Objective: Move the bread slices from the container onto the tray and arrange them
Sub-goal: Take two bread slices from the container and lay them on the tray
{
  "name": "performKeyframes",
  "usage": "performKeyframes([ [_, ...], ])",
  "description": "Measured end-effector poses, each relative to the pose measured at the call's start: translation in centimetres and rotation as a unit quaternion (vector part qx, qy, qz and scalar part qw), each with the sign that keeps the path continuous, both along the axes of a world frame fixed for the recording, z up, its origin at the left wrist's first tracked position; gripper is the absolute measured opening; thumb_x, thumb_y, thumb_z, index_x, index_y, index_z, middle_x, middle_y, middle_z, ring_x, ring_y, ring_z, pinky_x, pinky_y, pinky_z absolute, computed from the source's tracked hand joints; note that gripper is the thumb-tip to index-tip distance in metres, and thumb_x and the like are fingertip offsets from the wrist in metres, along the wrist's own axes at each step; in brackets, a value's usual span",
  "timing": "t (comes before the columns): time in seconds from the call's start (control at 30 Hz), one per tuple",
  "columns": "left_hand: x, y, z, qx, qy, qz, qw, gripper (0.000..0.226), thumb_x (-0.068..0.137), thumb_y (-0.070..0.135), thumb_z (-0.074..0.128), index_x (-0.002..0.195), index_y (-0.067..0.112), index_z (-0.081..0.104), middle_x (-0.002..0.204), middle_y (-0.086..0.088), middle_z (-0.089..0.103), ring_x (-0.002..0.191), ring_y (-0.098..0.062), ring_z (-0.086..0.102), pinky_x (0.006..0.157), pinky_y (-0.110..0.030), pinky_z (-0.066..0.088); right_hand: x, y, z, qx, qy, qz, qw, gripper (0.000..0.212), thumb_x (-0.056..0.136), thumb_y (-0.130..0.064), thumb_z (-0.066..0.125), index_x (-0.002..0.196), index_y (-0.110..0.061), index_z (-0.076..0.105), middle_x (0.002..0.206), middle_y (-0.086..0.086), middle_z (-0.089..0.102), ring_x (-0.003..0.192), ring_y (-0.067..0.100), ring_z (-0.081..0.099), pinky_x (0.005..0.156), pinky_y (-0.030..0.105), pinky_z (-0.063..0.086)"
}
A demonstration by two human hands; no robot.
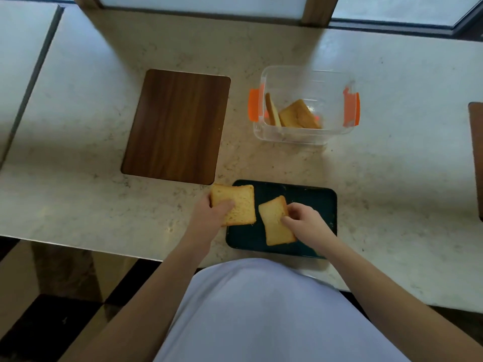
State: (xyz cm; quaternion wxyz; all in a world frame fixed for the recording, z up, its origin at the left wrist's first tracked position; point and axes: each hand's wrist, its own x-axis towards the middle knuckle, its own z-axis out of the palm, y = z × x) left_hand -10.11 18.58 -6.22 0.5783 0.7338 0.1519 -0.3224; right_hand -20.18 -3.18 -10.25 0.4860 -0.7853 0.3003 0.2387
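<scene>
Two slices in hand, both at the dark tray (313, 199) near the counter's front edge. Left hand (209, 215) grips the left slice (234, 205), thumb on top; this slice overhangs the tray's left rim, partly over the counter (78, 205). Right hand (304, 222) pinches the right slice (275, 222) by its right edge; it lies on the tray, long axis tilted (top leaning left). Further slices (295, 116) remain in the clear container (308, 74) with orange clips, directly beyond the tray, nearer the right hand. Wooden board (175, 126) lies beyond-left, bare. No brands, labels or writing legible. Likely step: squaring both slices side by side.
</scene>
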Motion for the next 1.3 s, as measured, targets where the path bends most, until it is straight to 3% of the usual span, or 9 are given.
performKeyframes([
  [0.17,0.9,0.7,0.2,0.017,-0.031,0.000,0.999,0.021,0.090,0.024,0.071,0.107,0.029,0.062,0.100,0.008,0.068,0.081,-0.004,0.068,0.053,-0.012,0.051,2.4,0.5,0.6,0.007,-0.040,0.026,0.999,0.019,0.086,-0.027,0.063,0.101,-0.037,0.065,0.095,-0.012,0.071,0.086,0.008,0.068,0.061,0.023,0.056],
  [0.23,1.1,1.1,0.1,0.034,-0.042,-0.001,0.999,0.022,0.090,0.026,0.071,0.109,0.028,0.061,0.101,0.007,0.068,0.089,-0.007,0.066,0.061,-0.017,0.050,3.5,1.4,0.6,0.088,-0.031,-0.080,0.992,0.023,0.085,-0.016,0.062,0.104,-0.028,0.066,0.104,0.000,0.073,0.091,0.019,0.071,0.069,0.037,0.064],
  [0.4,1.0,2.0,-0.1,0.082,-0.099,-0.031,0.991,0.014,0.090,0.029,0.068,0.093,0.034,0.056,0.094,0.003,0.064,0.087,-0.012,0.063,0.068,-0.027,0.050,3.1,4.0,0.1,0.392,0.059,-0.447,0.802,0.030,0.087,0.005,0.061,0.113,-0.009,0.058,0.114,0.017,0.065,0.106,0.032,0.066,0.073,0.044,0.061],
  [0.6,1.1,2.0,0.1,0.110,-0.163,-0.069,0.978,0.020,0.090,0.029,0.066,0.087,0.041,0.051,0.091,0.004,0.063,0.082,-0.010,0.061,0.069,-0.029,0.053,1.7,5.9,-0.9,0.414,0.093,-0.519,0.742,0.021,0.092,0.006,0.064,0.111,0.000,0.059,0.114,0.021,0.064,0.106,0.032,0.067,0.079,0.036,0.059],
  [0.73,1.1,2.4,-0.2,0.117,-0.163,-0.080,0.976,0.019,0.090,0.029,0.066,0.087,0.040,0.051,0.093,0.000,0.065,0.079,-0.009,0.060,0.070,-0.030,0.053,3.0,6.6,-0.9,0.402,0.073,-0.474,0.780,0.014,0.092,0.006,0.065,0.104,0.006,0.058,0.107,0.024,0.064,0.105,0.032,0.067,0.090,0.038,0.057],
  [0.83,1.2,2.7,-0.3,0.126,-0.159,-0.083,0.976,0.016,0.090,0.031,0.066,0.089,0.040,0.053,0.094,-0.001,0.066,0.081,-0.013,0.062,0.069,-0.032,0.054,3.4,6.6,-0.9,0.356,0.079,-0.423,0.830,0.017,0.088,0.005,0.067,0.102,0.002,0.058,0.092,0.018,0.058,0.088,0.023,0.065,0.075,0.030,0.061],
  [1.0,1.3,3.3,-0.8,0.121,-0.139,-0.074,0.980,0.017,0.089,0.031,0.067,0.101,0.035,0.056,0.092,0.003,0.065,0.084,-0.014,0.063,0.062,-0.026,0.050,1.8,4.9,-1.6,0.070,0.073,-0.240,0.965,0.069,0.077,-0.006,0.083,0.134,-0.007,0.044,0.121,0.008,0.056,0.101,0.018,0.061,0.072,0.029,0.057],
  [1.17,0.8,3.4,-1.2,0.090,-0.092,-0.047,0.991,0.024,0.089,0.029,0.068,0.110,0.032,0.056,0.100,0.008,0.063,0.090,-0.009,0.061,0.063,-0.023,0.046,1.9,4.1,-2.1,-0.075,0.002,-0.140,0.987,0.080,0.076,-0.014,0.086,0.141,-0.008,0.041,0.134,0.010,0.049,0.107,0.019,0.056,0.083,0.031,0.051],
  [1.3,0.5,3.7,-1.1,0.080,-0.077,-0.033,0.993,0.017,0.087,0.029,0.069,0.090,0.040,0.056,0.092,0.011,0.065,0.077,-0.003,0.065,0.055,-0.015,0.046,3.1,5.0,-2.1,-0.105,-0.031,-0.075,0.991,0.076,0.075,-0.014,0.085,0.137,-0.010,0.041,0.127,0.007,0.045,0.108,0.022,0.053,0.092,0.040,0.052],
])
